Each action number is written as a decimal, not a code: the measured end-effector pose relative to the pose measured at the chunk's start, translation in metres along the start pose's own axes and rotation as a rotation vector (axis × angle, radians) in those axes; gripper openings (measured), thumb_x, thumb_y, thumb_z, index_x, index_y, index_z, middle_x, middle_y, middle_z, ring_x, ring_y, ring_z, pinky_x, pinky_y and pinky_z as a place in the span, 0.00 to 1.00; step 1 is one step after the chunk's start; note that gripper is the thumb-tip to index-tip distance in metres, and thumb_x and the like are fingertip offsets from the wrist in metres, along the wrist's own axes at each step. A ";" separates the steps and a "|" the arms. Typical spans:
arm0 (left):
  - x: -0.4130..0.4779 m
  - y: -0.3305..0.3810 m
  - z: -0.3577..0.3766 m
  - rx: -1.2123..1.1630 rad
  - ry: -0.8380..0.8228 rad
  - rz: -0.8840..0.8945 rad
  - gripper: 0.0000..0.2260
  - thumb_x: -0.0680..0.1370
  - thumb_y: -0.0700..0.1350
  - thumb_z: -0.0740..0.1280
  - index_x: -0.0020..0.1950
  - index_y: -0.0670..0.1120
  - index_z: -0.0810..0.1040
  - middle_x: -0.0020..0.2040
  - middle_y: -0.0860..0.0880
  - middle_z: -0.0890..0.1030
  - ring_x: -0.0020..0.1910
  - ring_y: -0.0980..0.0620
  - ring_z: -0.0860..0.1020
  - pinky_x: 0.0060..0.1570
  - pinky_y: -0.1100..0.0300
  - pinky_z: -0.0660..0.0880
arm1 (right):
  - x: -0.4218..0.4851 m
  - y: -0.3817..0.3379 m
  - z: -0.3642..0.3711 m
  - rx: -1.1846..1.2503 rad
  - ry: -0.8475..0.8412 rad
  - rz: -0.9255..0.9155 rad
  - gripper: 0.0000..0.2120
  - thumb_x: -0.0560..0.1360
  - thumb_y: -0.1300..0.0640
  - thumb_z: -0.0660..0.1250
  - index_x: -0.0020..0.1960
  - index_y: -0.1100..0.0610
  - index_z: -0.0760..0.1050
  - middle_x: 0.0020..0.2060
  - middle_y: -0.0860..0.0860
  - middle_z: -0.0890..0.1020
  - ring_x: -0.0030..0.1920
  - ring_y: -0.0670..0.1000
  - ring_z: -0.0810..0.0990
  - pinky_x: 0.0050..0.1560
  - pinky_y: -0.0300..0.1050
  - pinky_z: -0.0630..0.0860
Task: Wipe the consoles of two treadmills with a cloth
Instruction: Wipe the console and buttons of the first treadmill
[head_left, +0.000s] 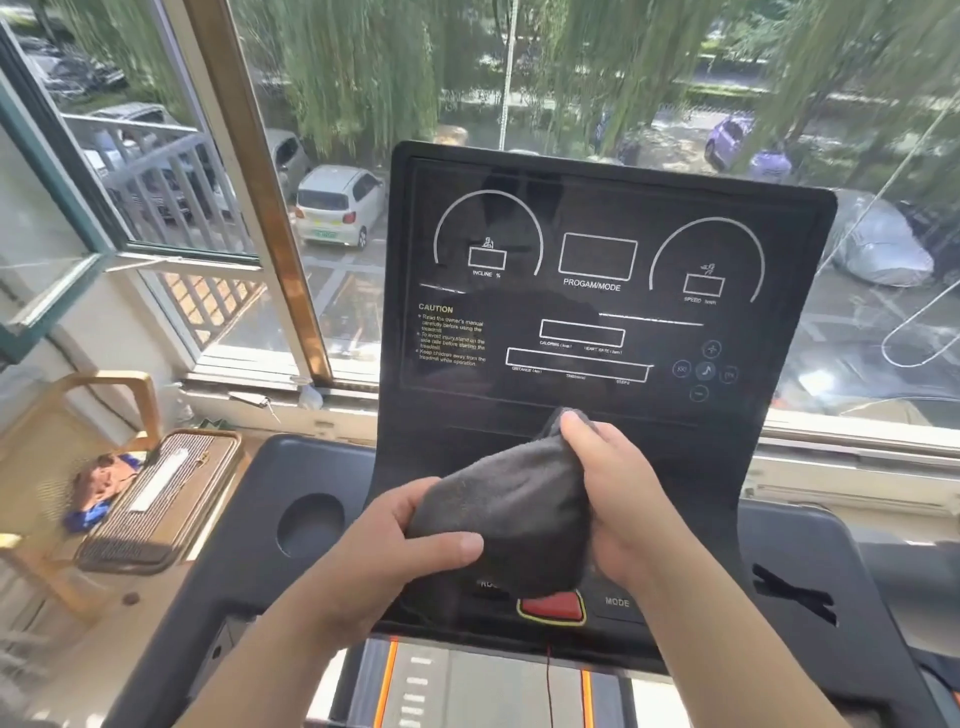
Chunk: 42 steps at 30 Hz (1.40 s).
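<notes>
Cloth: dark grey cloth, bunched between both hands, in front of the lower part of the console.
Handling: probably soft, light and limp. Best gathered into a pad and backed by the palm.
Left hand: pinches the cloth's left edge.
Right hand: grips its upper right end.
Hidden: the cloth covers part of the red button and nearby labels. No second treadmill in view. Dampness cannot be told.

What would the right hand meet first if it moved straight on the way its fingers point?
Probably the lower part of the black glossy treadmill console, just beyond the dark grey cloth that the right hand grips; depth is unclear.
</notes>
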<state>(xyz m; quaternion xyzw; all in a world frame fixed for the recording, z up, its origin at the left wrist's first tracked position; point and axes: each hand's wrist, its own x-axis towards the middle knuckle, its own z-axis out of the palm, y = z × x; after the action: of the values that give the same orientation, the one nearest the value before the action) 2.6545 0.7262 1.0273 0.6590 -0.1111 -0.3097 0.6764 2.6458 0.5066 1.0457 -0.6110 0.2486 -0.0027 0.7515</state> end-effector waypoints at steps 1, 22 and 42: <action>-0.003 0.006 0.000 -0.008 0.012 0.022 0.20 0.69 0.49 0.79 0.60 0.50 0.83 0.56 0.39 0.84 0.57 0.40 0.83 0.56 0.47 0.81 | -0.001 0.002 0.004 0.002 -0.023 0.013 0.12 0.82 0.46 0.65 0.50 0.55 0.77 0.45 0.55 0.86 0.45 0.55 0.87 0.44 0.52 0.83; 0.024 -0.018 -0.066 0.382 0.458 -0.216 0.05 0.70 0.40 0.72 0.44 0.48 0.81 0.40 0.46 0.84 0.45 0.46 0.83 0.46 0.50 0.81 | -0.009 0.066 0.023 -0.127 -0.109 0.274 0.13 0.75 0.63 0.71 0.59 0.60 0.80 0.51 0.59 0.88 0.52 0.62 0.87 0.53 0.58 0.81; 0.051 -0.104 -0.004 1.220 0.591 0.235 0.32 0.71 0.65 0.73 0.70 0.48 0.76 0.68 0.48 0.76 0.67 0.46 0.71 0.64 0.49 0.75 | -0.013 0.083 0.001 -0.694 -0.028 -0.044 0.11 0.82 0.57 0.64 0.60 0.47 0.81 0.50 0.41 0.83 0.46 0.40 0.81 0.42 0.29 0.78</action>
<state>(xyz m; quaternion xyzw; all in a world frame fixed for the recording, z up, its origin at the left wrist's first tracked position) 2.6683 0.7066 0.9142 0.9623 -0.1472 0.0765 0.2153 2.6101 0.5329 0.9741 -0.8353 0.2111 0.0739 0.5022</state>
